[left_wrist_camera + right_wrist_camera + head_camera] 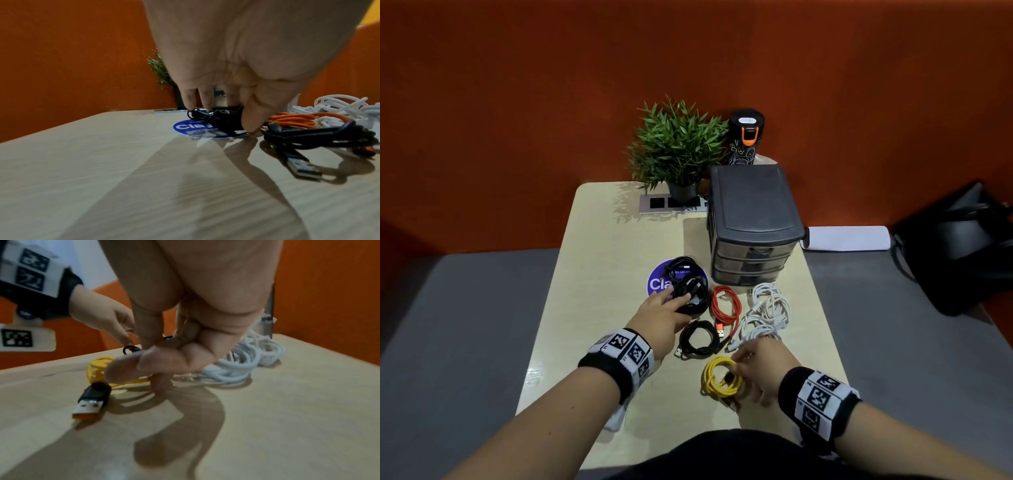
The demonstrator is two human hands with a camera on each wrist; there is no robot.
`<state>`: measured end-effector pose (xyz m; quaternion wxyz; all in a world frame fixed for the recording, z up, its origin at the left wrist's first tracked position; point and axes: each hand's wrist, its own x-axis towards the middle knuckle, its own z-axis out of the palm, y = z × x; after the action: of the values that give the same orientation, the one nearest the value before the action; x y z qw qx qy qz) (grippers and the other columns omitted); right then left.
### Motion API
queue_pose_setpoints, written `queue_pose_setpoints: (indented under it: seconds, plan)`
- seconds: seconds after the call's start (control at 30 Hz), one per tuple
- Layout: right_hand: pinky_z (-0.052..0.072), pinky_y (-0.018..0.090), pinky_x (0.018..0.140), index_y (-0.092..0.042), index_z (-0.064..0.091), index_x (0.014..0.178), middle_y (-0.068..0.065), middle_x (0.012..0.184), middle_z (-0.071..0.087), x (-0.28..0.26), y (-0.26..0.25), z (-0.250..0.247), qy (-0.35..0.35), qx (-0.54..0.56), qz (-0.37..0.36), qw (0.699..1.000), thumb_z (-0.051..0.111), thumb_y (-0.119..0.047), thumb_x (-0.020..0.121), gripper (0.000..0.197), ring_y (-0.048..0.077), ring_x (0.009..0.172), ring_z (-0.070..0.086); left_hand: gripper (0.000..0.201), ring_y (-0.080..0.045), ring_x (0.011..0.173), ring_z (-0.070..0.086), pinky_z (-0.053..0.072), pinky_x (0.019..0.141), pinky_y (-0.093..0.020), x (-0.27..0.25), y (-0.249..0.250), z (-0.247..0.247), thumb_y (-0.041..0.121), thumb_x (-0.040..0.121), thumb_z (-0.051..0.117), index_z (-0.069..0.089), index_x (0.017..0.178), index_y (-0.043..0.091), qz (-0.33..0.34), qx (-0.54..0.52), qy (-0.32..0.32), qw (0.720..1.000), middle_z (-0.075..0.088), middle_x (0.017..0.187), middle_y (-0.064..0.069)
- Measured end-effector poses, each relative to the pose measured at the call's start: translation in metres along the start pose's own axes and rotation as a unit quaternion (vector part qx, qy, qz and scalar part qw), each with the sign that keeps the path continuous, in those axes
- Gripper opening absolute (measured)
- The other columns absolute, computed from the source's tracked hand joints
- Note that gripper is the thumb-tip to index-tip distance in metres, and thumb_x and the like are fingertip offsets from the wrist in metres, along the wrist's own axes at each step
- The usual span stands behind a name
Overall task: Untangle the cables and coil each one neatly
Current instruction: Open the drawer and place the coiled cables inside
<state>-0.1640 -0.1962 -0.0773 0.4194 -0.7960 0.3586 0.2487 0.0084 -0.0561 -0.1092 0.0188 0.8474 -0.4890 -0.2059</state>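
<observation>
Several cables lie on the beige table (599,308). My left hand (681,301) reaches forward, and its thumb and fingers (191,100) grip a black cable bundle (222,120) lying on a round blue sticker (185,127). A second thin black coil (681,265) lies further back on that sticker. My right hand (739,368) pinches the yellow coiled cable (717,378) near the table's front with curled fingers (164,363). The yellow cable's USB plug (90,402) lies flat on the table. Between the hands lie another black coil (698,337), a red cable (726,305) and white cables (767,311).
A grey drawer unit (751,226) stands behind the cables at the back right. A potted plant (674,147) and a dark bottle (744,140) stand at the far edge near a socket strip (657,204). A dark bag (962,246) lies off the table's right side.
</observation>
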Motion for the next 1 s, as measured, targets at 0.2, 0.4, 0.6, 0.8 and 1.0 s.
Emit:
queue_pose_setpoints:
  seconds: [0.2,0.4,0.6,0.8,1.0]
  plan:
    - [0.036,0.014,0.05,-0.026,0.057,0.111,-0.008,0.072,0.06,-0.01,-0.022,-0.039,0.209,-0.021,-0.114,0.971,0.056,-0.031,0.093,0.018,0.005,0.058,0.054,0.036,-0.024,0.143,0.011,0.007,0.116,-0.037,0.002,-0.003,0.004,0.021,0.098,0.043,0.055,0.129,0.037,0.029,0.027,0.021,0.999,0.034,0.149,0.017]
    - [0.035,0.021,0.07,-0.028,0.05,0.125,-0.011,0.097,0.049,-0.002,-0.03,-0.078,0.331,-0.026,-0.164,0.929,0.055,-0.021,0.092,0.035,0.008,0.078,0.049,0.032,-0.025,0.139,0.022,0.017,0.114,-0.032,0.003,-0.008,0.008,0.021,0.096,0.047,0.062,0.122,0.031,0.047,-0.001,0.026,0.999,0.043,0.143,0.012]
    - [0.043,0.025,0.069,-0.028,0.048,0.129,-0.003,0.119,0.057,0.012,-0.026,-0.08,0.332,-0.09,-0.159,0.925,0.051,-0.023,0.094,0.036,0.017,0.086,0.058,0.029,-0.022,0.138,0.025,0.018,0.112,-0.027,0.0,-0.012,0.01,0.022,0.095,0.049,0.066,0.117,0.029,0.042,-0.041,0.05,0.997,0.048,0.139,0.012]
    - [0.048,0.031,0.075,-0.025,0.046,0.13,0.001,0.123,0.058,0.023,-0.031,-0.075,0.309,-0.16,-0.151,0.925,0.047,-0.025,0.095,0.035,0.023,0.096,0.062,0.028,-0.024,0.132,0.034,0.023,0.111,-0.031,-0.007,-0.013,0.007,0.02,0.093,0.052,0.07,0.112,0.028,0.061,-0.046,0.074,0.994,0.055,0.132,0.009]
    - [0.049,0.031,0.075,-0.026,0.035,0.142,0.002,0.126,0.06,0.022,-0.03,-0.072,0.337,-0.187,-0.144,0.912,0.041,-0.027,0.097,0.046,0.025,0.099,0.063,0.03,-0.02,0.134,0.03,0.021,0.112,-0.029,-0.016,-0.015,0.003,0.021,0.094,0.049,0.068,0.113,0.035,0.042,-0.056,0.078,0.995,0.054,0.132,0.013]
